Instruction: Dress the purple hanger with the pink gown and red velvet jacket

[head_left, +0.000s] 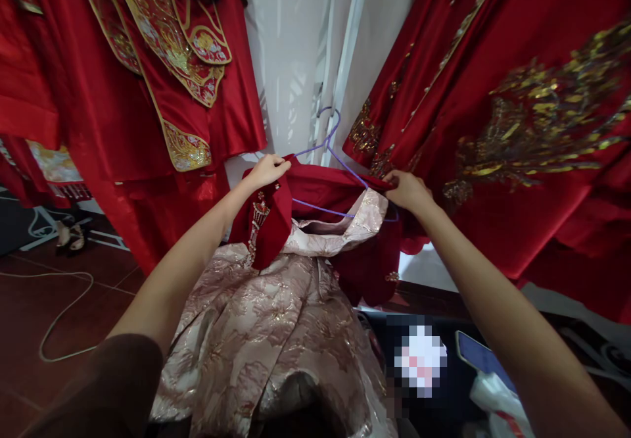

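Observation:
A dark red garment [320, 180] with beaded trim is spread between my two hands, around a purple wire hanger [327, 141]. My left hand [269, 170] pinches its edge on the left, above a beaded tassel [259, 218]. On the other side, my right hand [408, 190] grips the opposite edge, close to the hanger's right arm. A pale pink brocade garment [276, 313] with metallic flower patterns lies below; its waistband or collar [340, 241] reaches up to the hanger's bar. The hanger's hook is up against a white upright bar.
Red embroidered garments [192, 83] hang at the left, and red ones with gold sequins [513, 122] at the right. On a dark surface at lower right lie a phone [486, 356] and a white plastic bag [497, 398]. A pale cable [91, 287] crosses the tiled floor near dark shoes [73, 237].

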`<state>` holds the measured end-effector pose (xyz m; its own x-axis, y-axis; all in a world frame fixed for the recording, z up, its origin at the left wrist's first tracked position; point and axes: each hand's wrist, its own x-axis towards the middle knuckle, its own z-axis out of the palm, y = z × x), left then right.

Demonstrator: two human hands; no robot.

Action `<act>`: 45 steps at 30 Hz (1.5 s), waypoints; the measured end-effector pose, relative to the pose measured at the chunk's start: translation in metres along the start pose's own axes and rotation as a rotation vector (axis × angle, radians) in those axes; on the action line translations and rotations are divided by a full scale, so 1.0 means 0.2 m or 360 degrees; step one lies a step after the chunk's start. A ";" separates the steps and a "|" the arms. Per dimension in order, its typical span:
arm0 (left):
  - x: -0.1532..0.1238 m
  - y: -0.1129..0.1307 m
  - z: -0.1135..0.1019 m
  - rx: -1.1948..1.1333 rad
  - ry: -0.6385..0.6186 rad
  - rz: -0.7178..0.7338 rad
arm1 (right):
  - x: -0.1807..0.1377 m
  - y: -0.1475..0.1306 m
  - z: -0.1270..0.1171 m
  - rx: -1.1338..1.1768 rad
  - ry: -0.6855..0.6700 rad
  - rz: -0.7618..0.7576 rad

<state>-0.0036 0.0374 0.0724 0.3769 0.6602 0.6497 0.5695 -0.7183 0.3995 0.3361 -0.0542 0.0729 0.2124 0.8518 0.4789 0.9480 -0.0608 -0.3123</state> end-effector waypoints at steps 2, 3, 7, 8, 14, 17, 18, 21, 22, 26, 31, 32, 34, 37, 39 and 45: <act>0.00 0.00 0.01 0.0038 0.0004 0.0007 | -0.02 0.04 -0.01 -0.0143 -0.0044 0.0011; 0.00 0.01 0.01 0.0074 0.0006 -0.0005 | -0.03 0.05 -0.01 -0.0229 -0.0038 0.0018; -0.02 0.04 0.03 0.0316 0.0069 -0.0065 | -0.09 0.04 -0.02 -0.0398 0.0042 -0.0028; -0.03 0.05 0.03 0.0376 0.0089 -0.0062 | -0.10 0.04 -0.02 -0.0358 0.0055 -0.0053; -0.05 0.07 0.05 0.0537 0.0029 -0.0039 | -0.19 -0.07 -0.08 -0.0095 0.0059 -0.0253; -0.06 0.07 0.05 0.0565 -0.0029 -0.0020 | -0.20 -0.13 -0.07 0.0025 -0.0025 -0.0236; -0.07 0.08 0.05 0.0586 -0.0050 -0.0012 | -0.20 -0.14 -0.04 0.0073 -0.0031 -0.0202; -0.11 0.10 0.04 0.0678 -0.0121 0.0035 | -0.17 -0.17 0.05 0.0219 -0.0022 -0.0119; -0.13 0.10 0.04 0.0704 -0.0143 0.0052 | -0.16 -0.18 0.08 0.0257 -0.0027 -0.0108; -0.17 0.13 0.03 0.0740 -0.0200 0.0112 | -0.15 -0.28 0.20 0.0301 -0.0062 -0.0115; -0.18 0.13 0.05 0.0770 -0.0210 0.0123 | -0.21 -0.52 0.25 0.0455 0.0023 -0.0225; -0.18 0.13 0.05 0.0779 -0.0210 0.0122 | -0.23 -0.56 0.25 0.0500 0.0043 -0.0242; -0.19 0.13 0.04 0.0789 -0.0211 0.0125 | -0.26 -0.61 0.24 0.0582 0.0053 -0.0287; -0.19 0.13 0.02 0.0804 -0.0239 0.0126 | -0.31 -0.61 0.22 0.0650 0.0058 -0.0331; -0.19 0.14 0.02 0.0826 -0.0253 0.0117 | -0.33 -0.55 0.20 0.0657 0.0084 -0.0339; -0.22 0.18 0.06 0.0886 -0.0171 0.0086 | -0.33 -0.38 0.19 0.0754 0.0183 -0.0364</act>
<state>0.0101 -0.0149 0.0506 0.4718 0.6653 0.5786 0.8355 -0.5470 -0.0523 0.2399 -0.0860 0.0334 0.0627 0.7516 0.6566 0.7679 0.3839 -0.5128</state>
